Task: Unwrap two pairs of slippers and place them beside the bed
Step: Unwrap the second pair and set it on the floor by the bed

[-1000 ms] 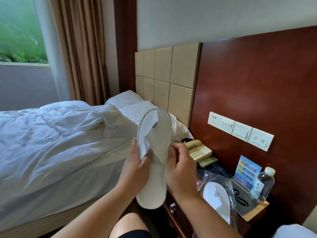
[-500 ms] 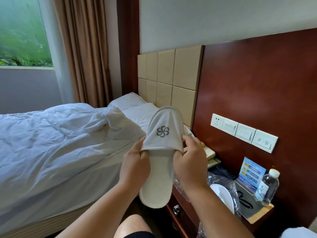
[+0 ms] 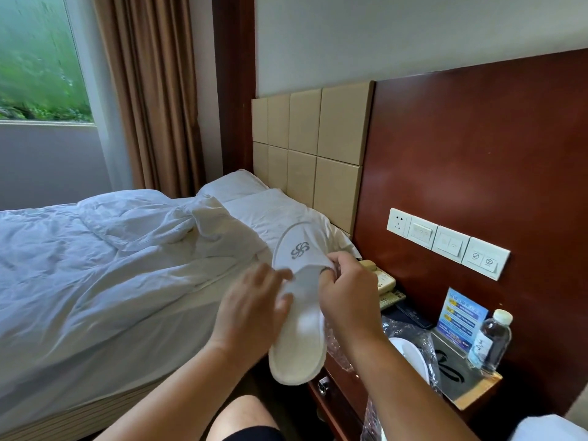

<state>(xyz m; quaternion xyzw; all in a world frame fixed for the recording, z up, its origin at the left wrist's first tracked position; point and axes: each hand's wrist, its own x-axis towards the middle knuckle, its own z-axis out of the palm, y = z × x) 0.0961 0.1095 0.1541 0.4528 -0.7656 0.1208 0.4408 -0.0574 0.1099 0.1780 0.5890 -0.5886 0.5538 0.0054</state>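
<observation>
The person holds one white slipper (image 3: 299, 316) in the air, in front of the body, with its toe end pointing up and away and its heel end pointing down toward the knee (image 3: 241, 418). The upper of the slipper carries a grey swirl logo. The right hand (image 3: 346, 297) is closed on the right edge of the upper, with the fingers pinching the cloth near the opening. The left hand (image 3: 254, 310) lies against the left side of the slipper with its fingers spread and loosely curved; it is blurred, so I cannot tell if it really grips the slipper or only touches it.

To the left of the left hand and behind it is the bed (image 3: 95, 265), with a crumpled white cover and a pillow (image 3: 254, 198) near the headboard. To the right of the right hand and lower stands the counter (image 3: 471, 396). On it, just below the right forearm, a second slipper (image 3: 410, 354) lies inside a clear plastic wrapper (image 3: 413, 329). Just behind the right hand is a beige telephone (image 3: 383, 278). Farther right on the counter stand a water bottle (image 3: 490, 342) and a blue card (image 3: 459, 319), side by side. Above them, on the dark wood wall panel, is a row of switches (image 3: 448, 241).
</observation>
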